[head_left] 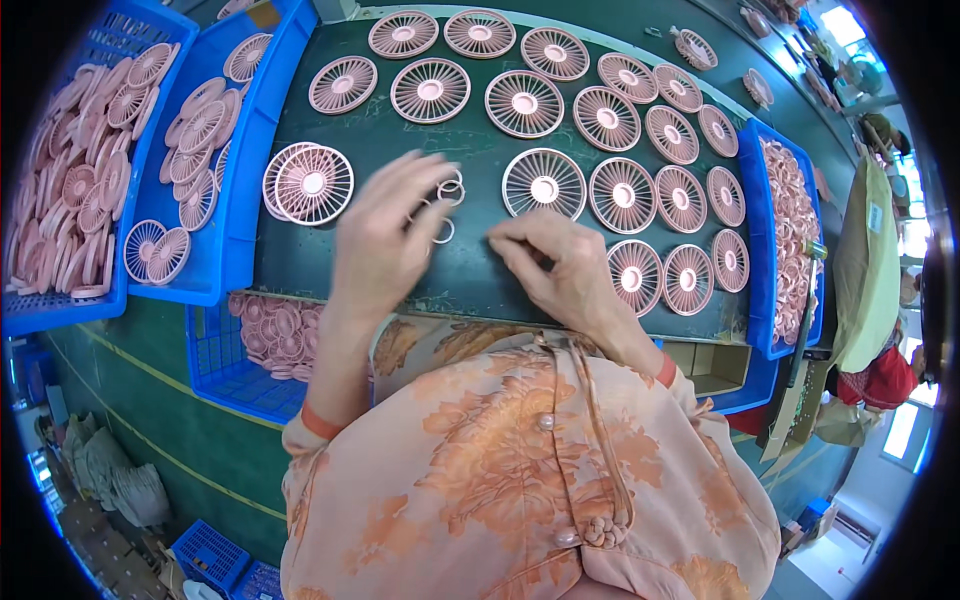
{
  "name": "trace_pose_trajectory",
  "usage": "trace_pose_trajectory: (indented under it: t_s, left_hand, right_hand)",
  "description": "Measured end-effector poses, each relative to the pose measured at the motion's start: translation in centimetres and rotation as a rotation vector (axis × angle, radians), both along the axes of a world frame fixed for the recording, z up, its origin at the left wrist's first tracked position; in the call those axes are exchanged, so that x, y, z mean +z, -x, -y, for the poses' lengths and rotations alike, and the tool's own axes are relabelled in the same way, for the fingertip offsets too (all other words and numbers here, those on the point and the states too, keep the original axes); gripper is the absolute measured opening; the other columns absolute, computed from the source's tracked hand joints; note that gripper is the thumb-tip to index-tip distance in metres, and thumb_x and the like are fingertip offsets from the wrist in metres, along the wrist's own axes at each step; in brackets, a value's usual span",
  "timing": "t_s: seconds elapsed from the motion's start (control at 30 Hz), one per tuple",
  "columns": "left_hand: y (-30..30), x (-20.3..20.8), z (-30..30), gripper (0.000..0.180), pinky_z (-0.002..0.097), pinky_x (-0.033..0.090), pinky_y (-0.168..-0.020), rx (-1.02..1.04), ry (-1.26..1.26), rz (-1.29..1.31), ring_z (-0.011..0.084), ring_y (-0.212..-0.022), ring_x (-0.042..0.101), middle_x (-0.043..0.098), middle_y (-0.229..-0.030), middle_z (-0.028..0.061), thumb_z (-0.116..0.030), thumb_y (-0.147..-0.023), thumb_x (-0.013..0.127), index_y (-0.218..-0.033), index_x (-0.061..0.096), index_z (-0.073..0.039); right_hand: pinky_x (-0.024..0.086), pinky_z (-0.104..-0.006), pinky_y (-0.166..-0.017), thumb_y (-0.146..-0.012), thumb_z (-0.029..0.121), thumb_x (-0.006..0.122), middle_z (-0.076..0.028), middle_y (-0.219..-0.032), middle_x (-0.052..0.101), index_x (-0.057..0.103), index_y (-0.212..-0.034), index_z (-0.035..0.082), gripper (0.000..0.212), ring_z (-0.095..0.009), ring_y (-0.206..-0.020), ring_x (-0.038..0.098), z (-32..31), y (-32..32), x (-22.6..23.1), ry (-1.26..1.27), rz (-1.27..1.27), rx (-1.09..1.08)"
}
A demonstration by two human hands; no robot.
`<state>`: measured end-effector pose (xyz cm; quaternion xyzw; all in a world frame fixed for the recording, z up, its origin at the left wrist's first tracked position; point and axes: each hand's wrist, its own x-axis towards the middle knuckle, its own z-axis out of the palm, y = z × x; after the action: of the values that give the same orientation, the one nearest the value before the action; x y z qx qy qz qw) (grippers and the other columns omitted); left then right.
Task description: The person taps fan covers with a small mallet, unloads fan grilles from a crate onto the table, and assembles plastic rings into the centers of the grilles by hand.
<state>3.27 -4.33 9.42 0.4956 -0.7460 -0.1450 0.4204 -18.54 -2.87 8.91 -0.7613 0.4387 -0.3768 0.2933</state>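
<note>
Above the green tabletop [470, 275] my left hand [385, 225] is slightly blurred, with fingers stretched out and the thumb apart. Beside its fingertips lie a few small pale-pink rings [443, 233], partly covered by the hand. My right hand [560, 262] is closed in a pinch, thumb against the forefinger; whatever it holds, if anything, is too small to make out. Just beyond the right hand lies a pink spoked wheel-like disc [543, 185] with a solid hub. Left of my left hand, two similar discs [313, 185] overlap each other.
Rows of pink spoked discs [430, 90] cover the far and right parts of the table. Blue crates of discs [222, 255] stand at the left, another below the table edge [235, 375]. At the right, a blue bin [762, 300] holds many small pink pieces.
</note>
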Motion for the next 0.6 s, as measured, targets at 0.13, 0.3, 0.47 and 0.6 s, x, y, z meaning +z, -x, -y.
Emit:
trace_pose_trajectory:
  t_s: [0.13, 0.3, 0.47, 0.6]
  left_hand:
    - [-3.0, -0.3, -2.3, 0.027, 0.0403, 0.052, -0.102, 0.188, -0.077, -0.038, 0.0322, -0.117, 0.069, 0.074, -0.119, 0.0171, -0.004, -0.09, 0.073, -0.116, 0.074, -0.003]
    - [-3.4, -1.1, -3.5, 0.026, 0.0402, 0.053, -0.101, 0.208, -0.105, -0.048, 0.0319, -0.117, 0.069, 0.074, -0.119, 0.0168, -0.004, -0.09, 0.074, -0.116, 0.074, -0.003]
    - [-1.9, -1.3, -2.3, 0.028, 0.042, 0.053, -0.101, 0.13, -0.044, -0.044, 0.0347, -0.117, 0.068, 0.074, -0.118, 0.0153, -0.003, -0.088, 0.074, -0.116, 0.073, -0.004]
    - [-1.9, -1.4, -1.8, 0.029, 0.0426, 0.053, -0.1, 0.111, -0.008, -0.022, 0.0354, -0.117, 0.068, 0.074, -0.119, 0.0149, -0.004, -0.088, 0.074, -0.117, 0.073, -0.005]
  right_hand:
    - [0.054, -0.0261, -0.066, -0.089, 0.002, 0.075, -0.009, -0.09, 0.075, 0.077, -0.098, 0.002, 0.009, -0.014, -0.073, 0.068, 0.6, 1.1, 0.5, 0.05, 0.026, -0.17]
    - [0.053, -0.0223, -0.07, -0.094, 0.006, 0.073, -0.003, -0.09, 0.074, 0.077, -0.105, 0.002, 0.012, -0.006, -0.077, 0.065, 1.1, 4.1, 0.8, -0.025, 0.059, -0.391]
    - [0.052, -0.0217, -0.069, -0.094, 0.005, 0.074, -0.003, -0.09, 0.074, 0.077, -0.106, 0.002, 0.013, -0.006, -0.076, 0.064, 0.6, 3.1, 1.1, 0.005, 0.061, -0.366]
    - [0.052, -0.0242, -0.065, -0.091, 0.005, 0.075, -0.006, -0.089, 0.073, 0.076, -0.105, 0.003, 0.014, -0.01, -0.073, 0.065, 0.6, 0.9, 0.9, -0.036, 0.017, -0.26]
